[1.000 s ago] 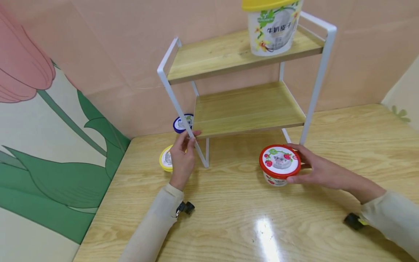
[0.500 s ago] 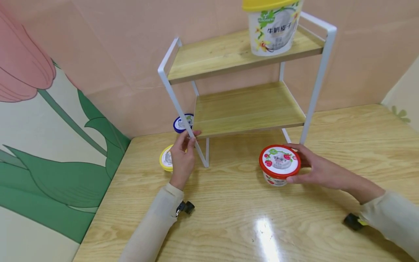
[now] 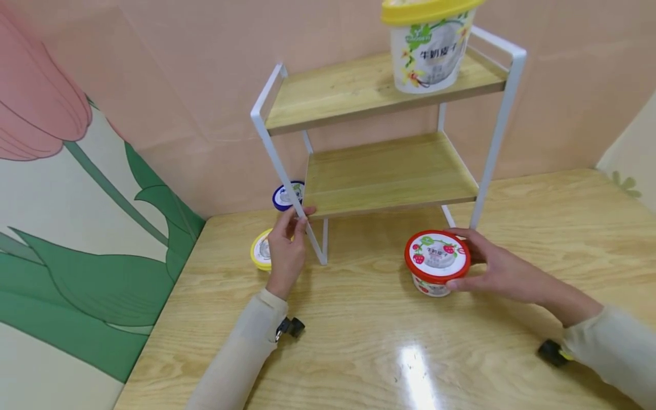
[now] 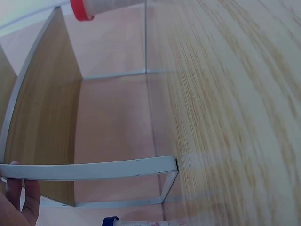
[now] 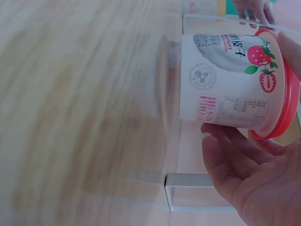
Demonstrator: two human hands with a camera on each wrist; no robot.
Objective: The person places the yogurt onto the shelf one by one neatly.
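Note:
A two-tier shelf rack (image 3: pixel 389 173) with wooden boards and a white metal frame stands on the table. My left hand (image 3: pixel 287 253) pinches its front left post (image 4: pixel 94 171) near the lower board, thumb and fingers on either side. In front of the rack's right side, my right hand (image 3: pixel 497 267) holds a red-lidded tub (image 3: pixel 437 255) with strawberry print, thumb on the near side and fingers behind. The right wrist view shows this tub (image 5: pixel 225 84) upright, its base close to the tabletop and the fingers round its wall.
A tub with a yellow lid (image 3: pixel 430 54) sits on the top board's right end. Left of the rack are another yellow-lidded tub (image 3: pixel 261 250), partly behind my left hand, and a blue-lidded tub (image 3: pixel 283 198) behind the post. A wall (image 3: pixel 205 102) backs the wooden table (image 3: pixel 348 353).
The head view has shifted slightly, so the rack and tubs appear a little lower. Both hands keep their holds.

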